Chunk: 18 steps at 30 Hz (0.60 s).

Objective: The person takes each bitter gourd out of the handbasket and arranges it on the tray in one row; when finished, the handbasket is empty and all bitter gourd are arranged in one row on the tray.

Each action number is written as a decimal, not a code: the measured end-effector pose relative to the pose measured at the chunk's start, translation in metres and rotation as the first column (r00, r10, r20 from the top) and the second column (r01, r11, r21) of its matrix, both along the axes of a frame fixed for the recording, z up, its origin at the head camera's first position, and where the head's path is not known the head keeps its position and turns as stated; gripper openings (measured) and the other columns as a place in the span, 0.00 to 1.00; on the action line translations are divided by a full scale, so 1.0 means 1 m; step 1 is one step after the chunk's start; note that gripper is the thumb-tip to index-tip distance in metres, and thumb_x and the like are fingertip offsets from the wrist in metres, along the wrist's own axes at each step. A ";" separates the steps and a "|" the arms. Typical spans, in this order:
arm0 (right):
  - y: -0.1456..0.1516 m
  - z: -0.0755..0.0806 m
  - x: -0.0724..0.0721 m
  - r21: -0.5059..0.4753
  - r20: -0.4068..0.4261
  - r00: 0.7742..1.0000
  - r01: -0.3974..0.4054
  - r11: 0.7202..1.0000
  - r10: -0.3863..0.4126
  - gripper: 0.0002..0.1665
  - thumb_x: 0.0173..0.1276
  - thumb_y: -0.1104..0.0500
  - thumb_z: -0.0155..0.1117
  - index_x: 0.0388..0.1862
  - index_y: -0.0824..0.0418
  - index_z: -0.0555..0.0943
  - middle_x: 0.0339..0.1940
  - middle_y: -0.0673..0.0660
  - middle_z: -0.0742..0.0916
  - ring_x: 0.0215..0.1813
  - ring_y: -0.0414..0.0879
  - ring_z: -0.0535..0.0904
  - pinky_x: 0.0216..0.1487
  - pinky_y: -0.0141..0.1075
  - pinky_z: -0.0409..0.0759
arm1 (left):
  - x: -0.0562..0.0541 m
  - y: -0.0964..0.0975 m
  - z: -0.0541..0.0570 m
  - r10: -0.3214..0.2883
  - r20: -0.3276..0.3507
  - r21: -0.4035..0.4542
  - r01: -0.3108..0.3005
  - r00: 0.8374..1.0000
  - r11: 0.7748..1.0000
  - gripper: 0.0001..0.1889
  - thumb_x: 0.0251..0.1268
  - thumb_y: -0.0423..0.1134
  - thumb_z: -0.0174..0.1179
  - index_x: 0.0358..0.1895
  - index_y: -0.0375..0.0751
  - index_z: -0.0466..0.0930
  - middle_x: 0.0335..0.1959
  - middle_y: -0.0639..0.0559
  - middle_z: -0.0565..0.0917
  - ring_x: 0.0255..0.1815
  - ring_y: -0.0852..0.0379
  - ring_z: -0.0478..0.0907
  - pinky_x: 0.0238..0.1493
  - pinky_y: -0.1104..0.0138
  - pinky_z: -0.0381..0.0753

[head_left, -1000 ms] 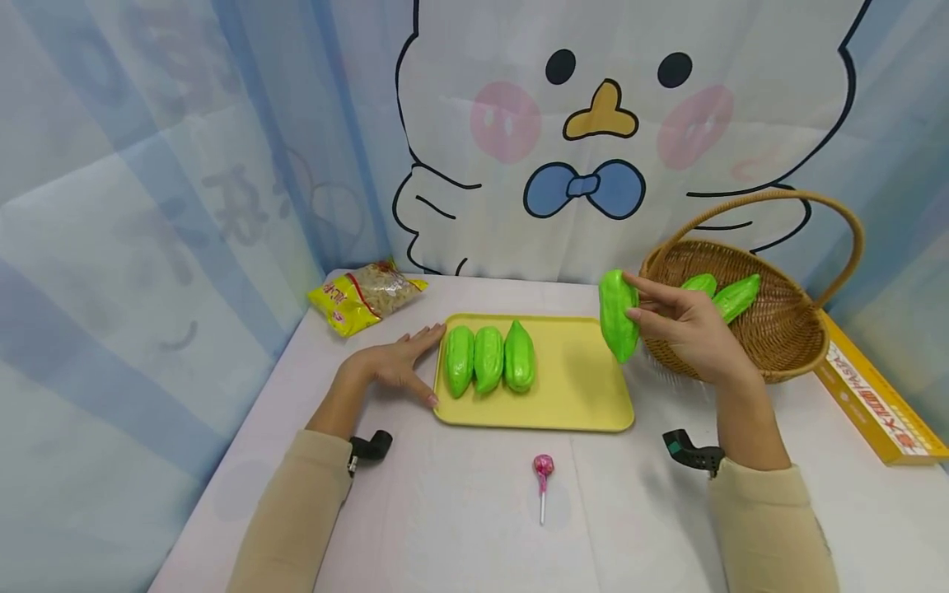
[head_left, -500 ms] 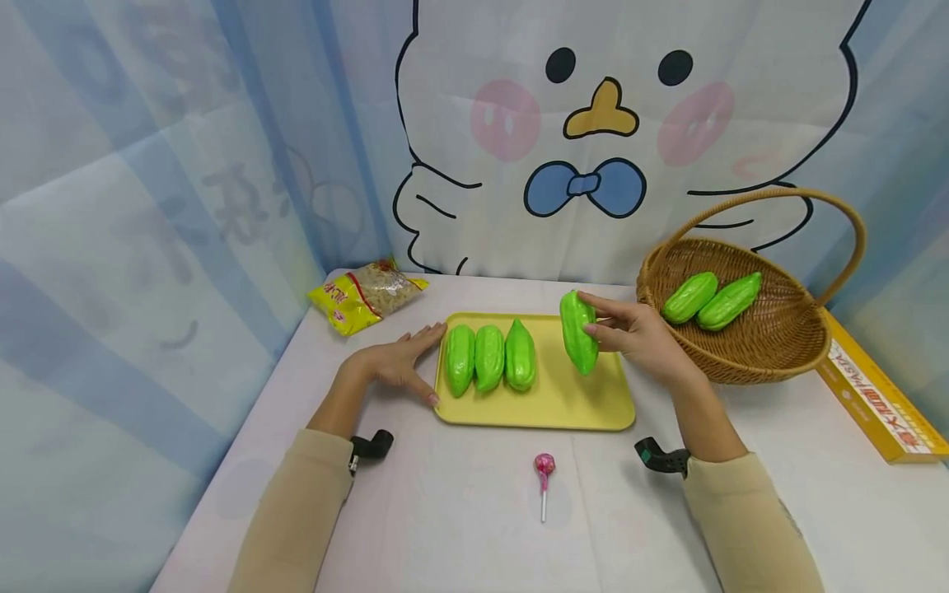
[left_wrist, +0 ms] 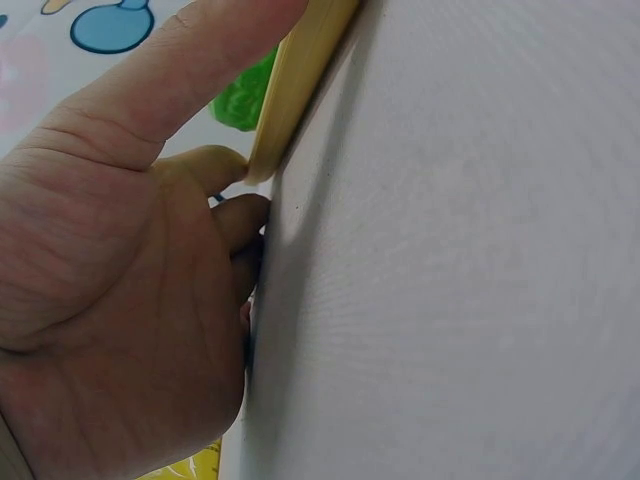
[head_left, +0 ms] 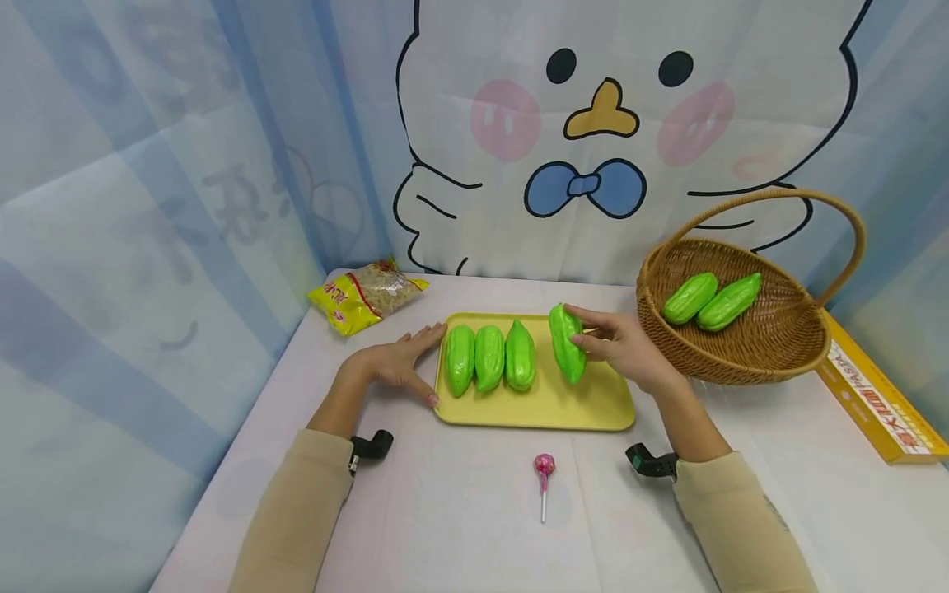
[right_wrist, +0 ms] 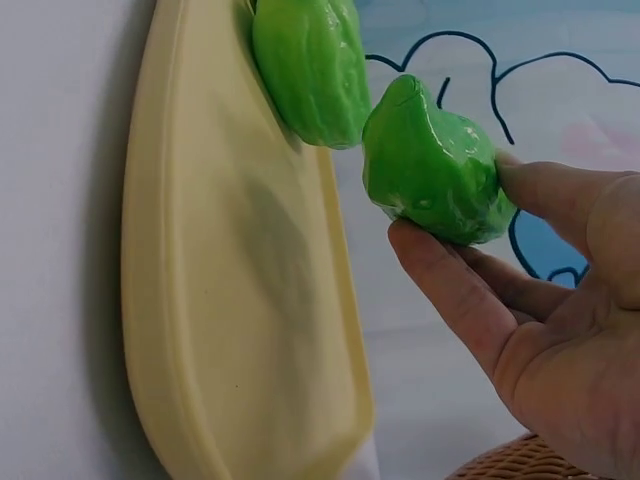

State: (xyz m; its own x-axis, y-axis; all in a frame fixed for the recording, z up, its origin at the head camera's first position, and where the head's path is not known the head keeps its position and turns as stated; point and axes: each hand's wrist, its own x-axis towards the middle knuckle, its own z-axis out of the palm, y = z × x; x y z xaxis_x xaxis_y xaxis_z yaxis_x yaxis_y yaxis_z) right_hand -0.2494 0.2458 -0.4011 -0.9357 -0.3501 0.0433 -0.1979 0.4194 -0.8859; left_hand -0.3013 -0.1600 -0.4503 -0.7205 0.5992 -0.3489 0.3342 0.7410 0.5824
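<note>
My right hand pinches a glossy green bitter melon between thumb and fingers, above the right half of a yellow tray. In the right wrist view the held bitter melon is apart from the tray floor and casts a shadow on it. Three similar bitter melons lie side by side in the tray's left half. My left hand rests at the tray's left edge, thumb and fingers spread, touching the rim. From the left wrist, the palm of that hand shows beside the tray edge.
A wicker basket with a tall handle stands at the right, holding two more bitter melons. Behind it lies a long yellow box. A yellow packet sits at the back left. In front of the tray lies a pink lollipop.
My right hand has carried the bitter melon leftward and lower, from beside the basket to over the tray. The left hand has stayed at the tray's edge.
</note>
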 end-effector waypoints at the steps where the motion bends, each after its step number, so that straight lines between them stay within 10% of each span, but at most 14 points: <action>1: 0.000 -0.001 0.000 0.004 -0.001 1.000 -0.003 1.000 0.003 0.32 0.78 0.62 0.63 0.79 0.57 0.71 0.61 0.70 0.82 0.48 0.45 0.81 0.49 0.38 0.90 | 0.000 0.000 0.000 0.001 0.001 0.000 -0.001 1.000 1.000 0.77 0.41 0.66 0.81 0.86 0.57 0.30 0.88 0.54 0.34 0.88 0.47 0.29 0.87 0.46 0.32; 18: -0.008 -0.017 -0.005 0.023 0.078 0.997 -0.004 1.000 0.003 0.31 0.78 0.62 0.63 0.78 0.59 0.71 0.65 0.71 0.80 0.54 0.53 0.83 0.52 0.39 0.90 | 0.002 0.001 0.001 0.016 0.000 -0.012 -0.016 1.000 1.000 0.76 0.41 0.67 0.81 0.87 0.59 0.31 0.88 0.55 0.34 0.88 0.45 0.29 0.87 0.44 0.33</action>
State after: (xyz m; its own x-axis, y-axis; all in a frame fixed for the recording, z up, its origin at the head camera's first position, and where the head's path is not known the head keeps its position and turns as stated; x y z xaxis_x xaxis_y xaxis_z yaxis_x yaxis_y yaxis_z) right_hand -0.2544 0.2382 -0.4178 -0.9347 -0.3534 -0.0380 -0.1299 0.4391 -0.8890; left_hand -0.2997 -0.1592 -0.4495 -0.7299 0.5836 -0.3559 0.3225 0.7531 0.5734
